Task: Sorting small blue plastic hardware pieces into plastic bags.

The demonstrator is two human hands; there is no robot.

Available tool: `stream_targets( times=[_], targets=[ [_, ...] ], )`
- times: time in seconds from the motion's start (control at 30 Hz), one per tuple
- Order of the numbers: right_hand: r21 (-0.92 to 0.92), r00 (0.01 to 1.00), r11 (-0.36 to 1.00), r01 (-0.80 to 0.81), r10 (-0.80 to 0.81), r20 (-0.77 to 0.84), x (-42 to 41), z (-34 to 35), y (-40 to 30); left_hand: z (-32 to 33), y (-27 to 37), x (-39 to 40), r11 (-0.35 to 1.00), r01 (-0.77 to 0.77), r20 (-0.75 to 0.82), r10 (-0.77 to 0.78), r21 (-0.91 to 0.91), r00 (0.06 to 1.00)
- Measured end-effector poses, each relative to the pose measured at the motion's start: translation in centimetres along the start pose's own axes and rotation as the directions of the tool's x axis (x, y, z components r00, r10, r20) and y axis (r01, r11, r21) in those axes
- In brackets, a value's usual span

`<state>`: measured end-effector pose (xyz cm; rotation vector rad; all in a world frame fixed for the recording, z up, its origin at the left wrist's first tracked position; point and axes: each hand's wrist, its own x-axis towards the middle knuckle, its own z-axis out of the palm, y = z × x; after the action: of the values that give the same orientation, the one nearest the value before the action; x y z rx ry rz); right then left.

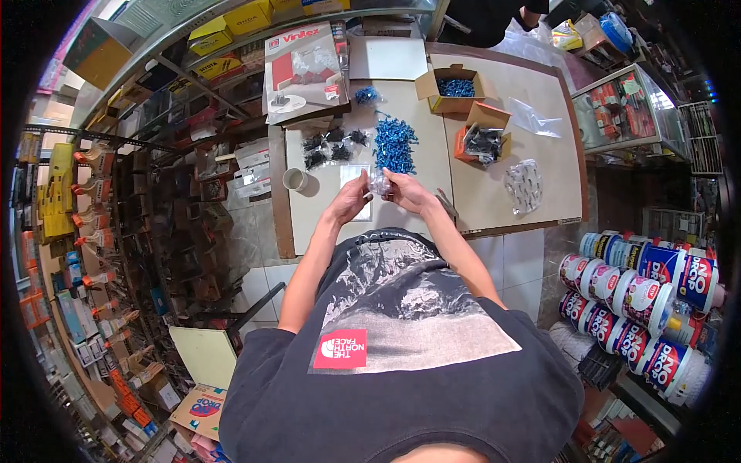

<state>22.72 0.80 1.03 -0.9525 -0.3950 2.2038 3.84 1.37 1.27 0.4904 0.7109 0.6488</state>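
Observation:
My left hand (351, 198) and my right hand (408, 193) meet at the table's near side, both gripping a small clear plastic bag (379, 184). Its contents are too small to make out. Just beyond my fingers lies a heap of small blue metallic pieces (396, 144), apparently fasteners. Under and beside my left hand is a flat whitish packet or sheet (355, 172). Farther left sit several small clear bags of black pieces (334, 149), possibly screws. Behind the heap rests a small clear bag of blue pieces (366, 95).
A white cup (296, 180) stands at the left. An open carton of blue pieces (454, 103) and an orange box of black bagged pieces (485, 142) stand right. Clear plastic bags (524, 186) lie beyond. Paint pails (645, 295) are stacked right. Another person (480, 23) is across the table.

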Motion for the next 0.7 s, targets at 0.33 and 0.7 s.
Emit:
stream_targets(
  times=[0.33, 0.7],
  targets=[
    [0.016, 0.999, 0.998, 0.054, -0.054, 0.005, -0.8, 0.9, -0.6, 0.1, 0.8, -0.3, 0.999, -0.037, 0.058, 0.037, 0.006, 0.998],
    [-0.057, 0.999, 0.998, 0.021, -0.019, 0.036, -0.9, 1.4, -0.4, 0.4, 0.2, 0.1, 0.998, -0.036, -0.043, 0.038, 0.054, 0.998]
  ],
)
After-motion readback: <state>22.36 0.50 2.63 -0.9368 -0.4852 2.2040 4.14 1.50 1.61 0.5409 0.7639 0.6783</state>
